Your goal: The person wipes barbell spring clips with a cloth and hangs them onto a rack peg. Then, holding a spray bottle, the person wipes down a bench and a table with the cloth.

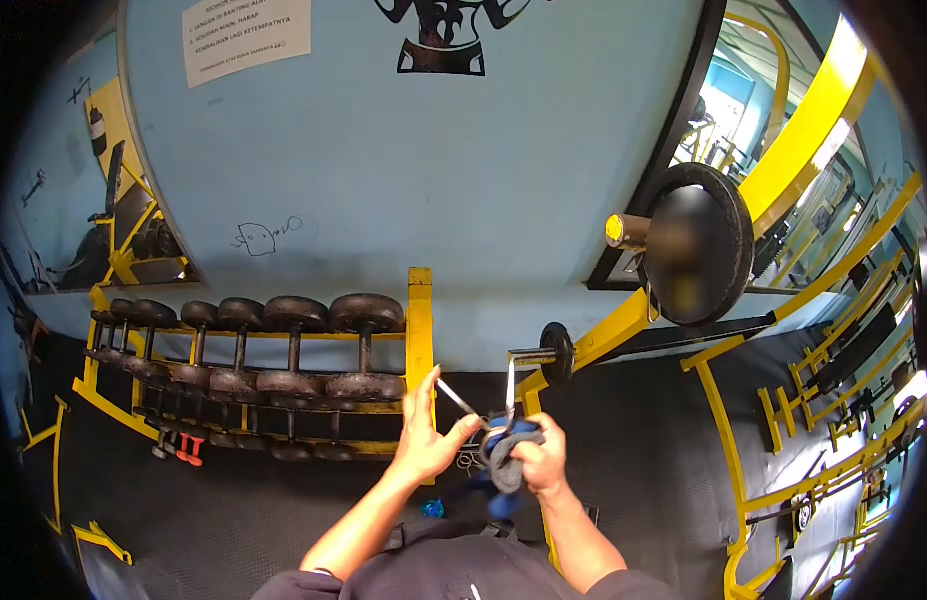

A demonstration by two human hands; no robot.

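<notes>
In the head view, my right hand (545, 456) is closed around a bunched blue and grey cloth (503, 455) in front of my chest. Two slim silver bars (510, 388) rise from the cloth in a V shape; what tool they belong to I cannot make out. Beside them, my left hand (428, 440) is raised with its fingers stretched upward and its thumb apart. The left bar runs between its fingertips and thumb; whether the hand presses on it I cannot tell. The bars' lower ends are hidden by the cloth.
A yellow rack (420, 330) of dark dumbbells (366, 315) stands along the blue wall ahead. To the right are a yellow frame with a large black weight plate (695, 245) and a smaller plate (556, 353). Red dumbbells (190, 450) and a blue object (432, 509) lie low down.
</notes>
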